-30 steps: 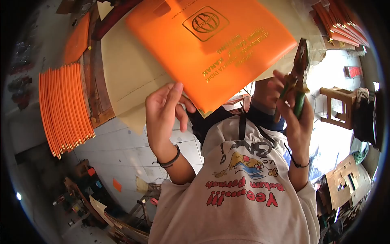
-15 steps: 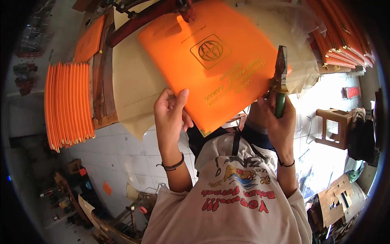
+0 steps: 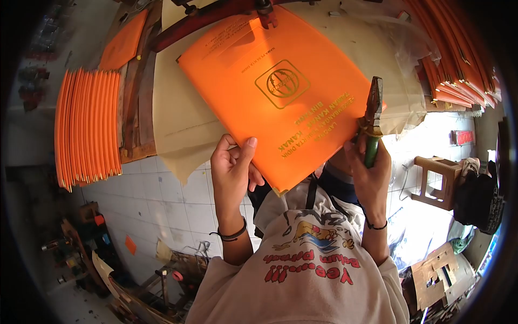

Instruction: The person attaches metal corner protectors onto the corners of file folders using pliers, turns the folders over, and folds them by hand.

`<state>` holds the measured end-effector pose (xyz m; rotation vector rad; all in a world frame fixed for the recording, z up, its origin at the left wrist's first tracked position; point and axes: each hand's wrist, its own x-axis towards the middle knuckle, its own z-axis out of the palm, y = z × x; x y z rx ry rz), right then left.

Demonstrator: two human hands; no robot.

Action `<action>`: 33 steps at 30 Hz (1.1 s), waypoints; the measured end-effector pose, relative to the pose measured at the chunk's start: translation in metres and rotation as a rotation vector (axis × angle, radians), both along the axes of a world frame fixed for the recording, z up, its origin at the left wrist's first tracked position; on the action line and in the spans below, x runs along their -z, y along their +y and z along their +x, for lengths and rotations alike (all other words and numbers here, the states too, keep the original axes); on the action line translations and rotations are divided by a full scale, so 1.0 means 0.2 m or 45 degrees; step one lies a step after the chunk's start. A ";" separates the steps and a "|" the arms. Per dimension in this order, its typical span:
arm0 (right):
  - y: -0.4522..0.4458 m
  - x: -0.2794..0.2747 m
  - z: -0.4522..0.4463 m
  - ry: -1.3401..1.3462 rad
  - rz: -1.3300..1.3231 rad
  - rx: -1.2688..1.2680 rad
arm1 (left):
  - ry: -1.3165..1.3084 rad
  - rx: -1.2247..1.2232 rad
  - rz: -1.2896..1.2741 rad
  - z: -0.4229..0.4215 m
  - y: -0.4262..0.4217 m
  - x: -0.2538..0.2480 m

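An orange folder (image 3: 243, 102) with gold print and a globe emblem lies tilted in front of me, a metal corner piece on its near corner. My left hand (image 3: 233, 167) grips its left edge, thumb on top and fingers beneath. In my right hand (image 3: 372, 173) are pliers (image 3: 372, 127) with green handles, jaws pointing up and away from me. That hand is also at the folder's right edge; whether its fingers pinch the folder is hidden. Over the folder's far edge hangs the tip of a red metal tool (image 3: 265, 16).
Stacked orange folders (image 3: 89, 127) with metal corners stand at the left table edge, and another stack (image 3: 458, 59) is at the upper right. Brown paper (image 3: 186, 124) covers the table. A brown plastic stool (image 3: 436, 183) stands on the tiled floor at right.
The folder, both hands and the pliers sit slightly lower in view, and the folder's print is sharper. Both hands keep their holds. The surroundings have shifted a little with the camera.
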<state>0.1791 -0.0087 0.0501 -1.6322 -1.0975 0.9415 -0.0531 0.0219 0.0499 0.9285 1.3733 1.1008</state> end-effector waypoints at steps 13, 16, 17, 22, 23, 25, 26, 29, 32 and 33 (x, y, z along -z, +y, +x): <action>-0.01 0.00 -0.01 0.023 0.015 -0.098 | -0.086 -0.063 -0.044 -0.01 -0.18 0.01; 0.00 -0.03 -0.03 0.104 -0.058 -0.146 | -0.067 -0.124 -0.025 0.00 -0.24 0.02; 0.01 -0.03 -0.04 0.024 0.001 -0.170 | -0.072 -0.151 -0.015 0.00 -0.26 0.02; 0.10 -0.03 -0.09 -0.201 0.046 -0.185 | -0.121 -0.268 0.041 0.04 -0.36 0.05; 0.12 -0.03 -0.11 -0.168 0.113 -0.213 | -0.155 -0.291 0.055 0.07 -0.37 0.05; 0.18 -0.03 -0.15 -0.102 0.243 -0.260 | -0.224 -0.329 0.076 0.12 -0.38 0.04; 0.20 -0.05 -0.15 -0.116 0.252 -0.336 | -0.279 -0.290 0.098 0.12 -0.38 0.06; 0.26 -0.12 -0.15 -0.087 0.080 -0.461 | -0.377 -0.297 0.104 0.16 -0.35 0.07; 0.21 -0.08 -0.12 -0.071 0.247 -0.370 | -0.455 -0.134 0.103 0.20 -0.30 0.06; 0.18 -0.07 -0.09 -0.089 0.301 -0.337 | -0.511 -0.083 0.094 0.21 -0.29 0.06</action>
